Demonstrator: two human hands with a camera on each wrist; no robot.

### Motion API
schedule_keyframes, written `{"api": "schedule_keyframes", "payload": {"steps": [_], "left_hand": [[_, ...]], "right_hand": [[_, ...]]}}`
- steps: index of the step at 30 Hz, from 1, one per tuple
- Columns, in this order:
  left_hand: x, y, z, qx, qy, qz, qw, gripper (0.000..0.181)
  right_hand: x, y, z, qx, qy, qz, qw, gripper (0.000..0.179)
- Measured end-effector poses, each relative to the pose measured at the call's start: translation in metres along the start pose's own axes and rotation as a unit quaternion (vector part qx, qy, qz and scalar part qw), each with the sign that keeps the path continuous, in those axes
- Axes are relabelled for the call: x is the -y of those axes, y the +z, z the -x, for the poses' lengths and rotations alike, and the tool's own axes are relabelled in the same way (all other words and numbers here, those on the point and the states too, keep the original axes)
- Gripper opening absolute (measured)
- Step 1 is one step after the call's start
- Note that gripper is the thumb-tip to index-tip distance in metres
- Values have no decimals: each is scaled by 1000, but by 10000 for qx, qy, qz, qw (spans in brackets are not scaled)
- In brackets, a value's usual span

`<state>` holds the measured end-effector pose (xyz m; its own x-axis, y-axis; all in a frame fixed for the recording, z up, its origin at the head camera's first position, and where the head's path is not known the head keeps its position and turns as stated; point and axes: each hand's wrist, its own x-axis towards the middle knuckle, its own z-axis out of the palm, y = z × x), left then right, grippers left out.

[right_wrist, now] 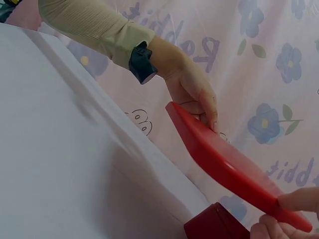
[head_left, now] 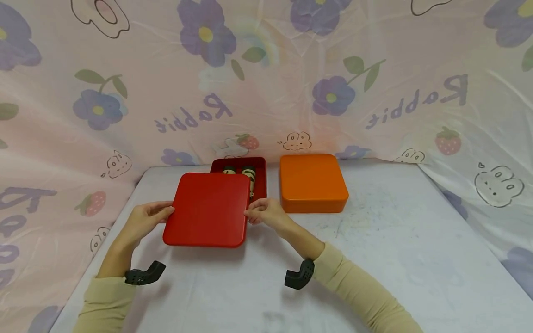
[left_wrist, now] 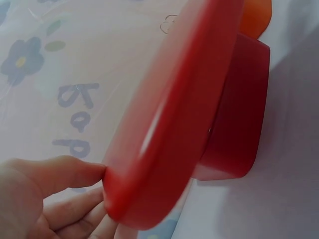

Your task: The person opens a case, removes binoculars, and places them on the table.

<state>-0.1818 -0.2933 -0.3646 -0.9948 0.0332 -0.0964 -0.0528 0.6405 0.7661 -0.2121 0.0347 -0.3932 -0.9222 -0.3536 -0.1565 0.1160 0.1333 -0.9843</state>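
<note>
Between both hands a red square lid (head_left: 207,210) is held up over the near side of a dark red box (head_left: 260,180). My left hand (head_left: 145,221) pinches the lid's left edge, thumb on top and fingers beneath. At the opposite edge, my right hand (head_left: 266,213) pinches it the same way. Part of the box's inside shows past the lid, with patterned dark and cream items (head_left: 249,173) in it; the rest of the contents is hidden. In the right wrist view the lid (right_wrist: 224,159) is tilted above the box (right_wrist: 217,224).
An orange box (head_left: 313,180), its top covered, stands just right of the red one on the white table (head_left: 395,259). Behind and along the sides hangs a printed curtain (head_left: 266,83). Each wrist wears a black camera mount (head_left: 145,274).
</note>
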Motion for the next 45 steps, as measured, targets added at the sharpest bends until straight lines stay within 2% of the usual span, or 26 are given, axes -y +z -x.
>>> {"api": "schedule_keyframes", "payload": {"steps": [7,18,24,30,36,45], "left_hand": [[6,-2,3,42,74,-38,10000,53],[17,-5,6,337,-76,-13,9994,57],[22,-9,9,370,25,-313,9988,54],[26,-13,13,490,33,-412,9979,51],[33,-16,14,482,34,-565,9972,51],[47,-21,16,664,-84,-307,9973,51]], "right_hand": [[-8,7,3,-74,108,102,9999,24],[-7,12,4,-75,191,184,9996,24],[-11,16,5,63,231,174,9996,23],[-16,21,5,162,247,105,9995,19],[-24,28,2,323,192,173,9991,16],[-31,40,3,550,240,99,9981,17]]}}
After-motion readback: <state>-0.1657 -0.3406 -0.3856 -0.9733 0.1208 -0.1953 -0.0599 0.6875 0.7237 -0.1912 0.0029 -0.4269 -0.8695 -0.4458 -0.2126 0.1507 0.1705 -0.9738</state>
